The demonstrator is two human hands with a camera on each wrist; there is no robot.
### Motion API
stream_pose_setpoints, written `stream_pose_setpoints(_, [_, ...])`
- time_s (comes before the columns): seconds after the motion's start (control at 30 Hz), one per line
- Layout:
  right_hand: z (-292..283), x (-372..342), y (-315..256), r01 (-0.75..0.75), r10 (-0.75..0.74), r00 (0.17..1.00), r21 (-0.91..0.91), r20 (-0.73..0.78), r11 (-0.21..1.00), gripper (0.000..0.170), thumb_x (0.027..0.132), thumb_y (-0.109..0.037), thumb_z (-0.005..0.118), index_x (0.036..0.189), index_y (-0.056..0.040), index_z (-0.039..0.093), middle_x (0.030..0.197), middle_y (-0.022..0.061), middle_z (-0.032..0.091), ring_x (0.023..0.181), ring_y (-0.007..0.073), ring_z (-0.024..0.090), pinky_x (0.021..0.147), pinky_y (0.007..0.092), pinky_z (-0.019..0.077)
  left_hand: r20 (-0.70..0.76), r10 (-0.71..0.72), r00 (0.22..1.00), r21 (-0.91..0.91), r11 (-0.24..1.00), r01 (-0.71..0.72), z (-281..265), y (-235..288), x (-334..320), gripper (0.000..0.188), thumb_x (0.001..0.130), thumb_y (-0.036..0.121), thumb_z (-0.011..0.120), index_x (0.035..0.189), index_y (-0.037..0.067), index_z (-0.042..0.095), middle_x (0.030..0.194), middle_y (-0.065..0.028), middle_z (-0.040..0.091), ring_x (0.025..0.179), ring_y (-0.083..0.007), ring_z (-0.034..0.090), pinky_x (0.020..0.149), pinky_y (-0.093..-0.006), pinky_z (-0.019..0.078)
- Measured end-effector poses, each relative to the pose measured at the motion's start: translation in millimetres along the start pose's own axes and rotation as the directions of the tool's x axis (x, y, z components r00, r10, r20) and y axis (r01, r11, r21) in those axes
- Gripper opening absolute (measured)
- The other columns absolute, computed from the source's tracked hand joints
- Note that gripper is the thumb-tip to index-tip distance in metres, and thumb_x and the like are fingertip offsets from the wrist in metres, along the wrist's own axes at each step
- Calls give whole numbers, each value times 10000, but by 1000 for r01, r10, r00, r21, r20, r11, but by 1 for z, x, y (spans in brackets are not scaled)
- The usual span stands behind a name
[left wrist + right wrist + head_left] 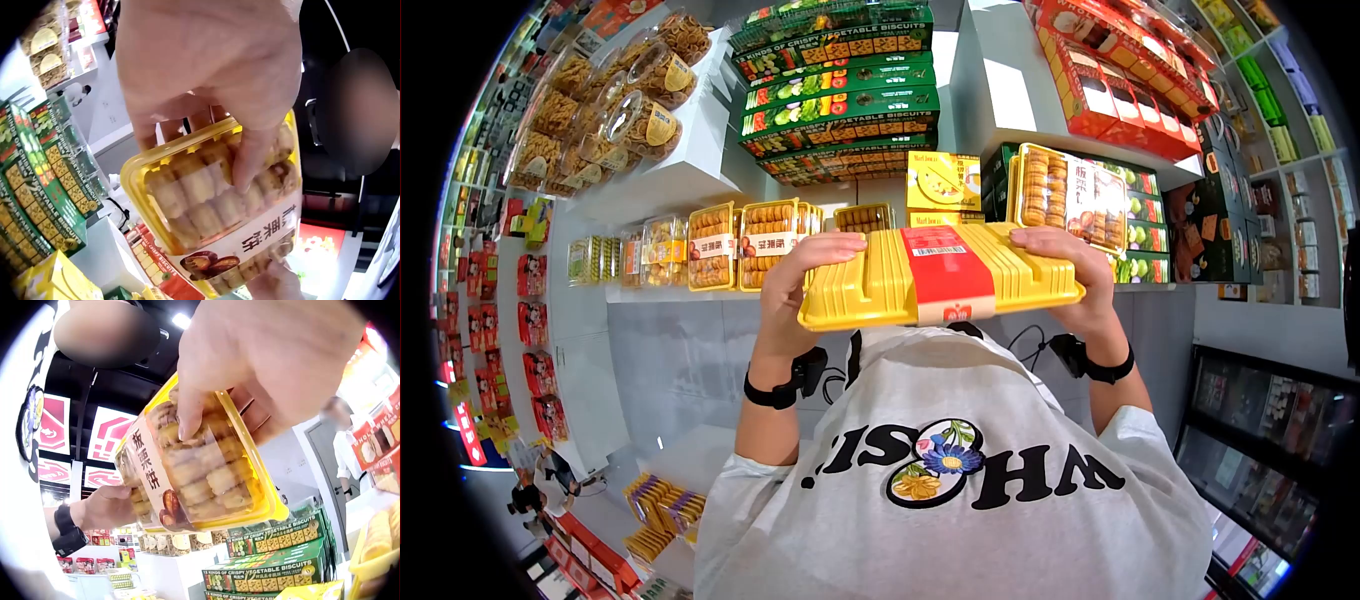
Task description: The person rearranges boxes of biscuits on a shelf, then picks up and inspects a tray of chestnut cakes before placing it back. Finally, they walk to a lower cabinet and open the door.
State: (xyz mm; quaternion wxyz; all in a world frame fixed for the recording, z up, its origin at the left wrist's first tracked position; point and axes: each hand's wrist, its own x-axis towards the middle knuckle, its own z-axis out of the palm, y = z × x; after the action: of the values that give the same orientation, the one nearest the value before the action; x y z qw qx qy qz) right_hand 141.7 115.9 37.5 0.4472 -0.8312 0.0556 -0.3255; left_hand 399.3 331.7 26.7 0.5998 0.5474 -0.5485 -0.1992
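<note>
Hands (785, 295) grip pack (948, 278), partly hiding shelf (658, 295); green boxes (840, 108) beyond.

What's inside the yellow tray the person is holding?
Rows of light-brown pastries show through the clear lid of the yellow tray. The paper band, left hand and right hand each cover some; whatever lies beneath the visible pastries is hidden.

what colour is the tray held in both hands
The tray is bright yellow, clearest in the head view.

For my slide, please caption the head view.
Left hand and right hand hold a rectangular, yellow, ribbed plastic package with a red band near stacked green cardboard biscuit boxes.
</note>
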Motion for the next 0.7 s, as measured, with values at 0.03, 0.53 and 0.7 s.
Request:
stream_pose_setpoints(0.03, [-2,0,-1,72,-71,997,19,-25,997,370,721,-50,784,1070,-35,664,1109,132,688,1054,300,654,920,382,508,5,51,999,63,997,-51,2,6,4,381,733,66,781,1071,82,605,1122,-119,672,1114,-288,605,1034,-428,425])
stream_pose_setpoints(0.53, [-24,6,8,307,-332,933,-177,-137,935,340,741,-148,791,1038,-86,637,1194,163,649,1131,375,596,947,422,485,5,335,942,516,806,-290,27,45,23,189,879,127,646,1042,117,551,1132,-101,661,1131,-322,582,1041,-514,408])
stream_pose_setpoints(0.7, [-25,-5,6,392,-469,869,-362,-155,846,315,742,-123,772,1028,-146,643,1229,150,609,1171,345,556,958,421,476,-82,448,890,684,675,-277,39,47,15,207,885,143,651,1046,132,522,1155,-88,634,1146,-305,566,1017,-503,456])
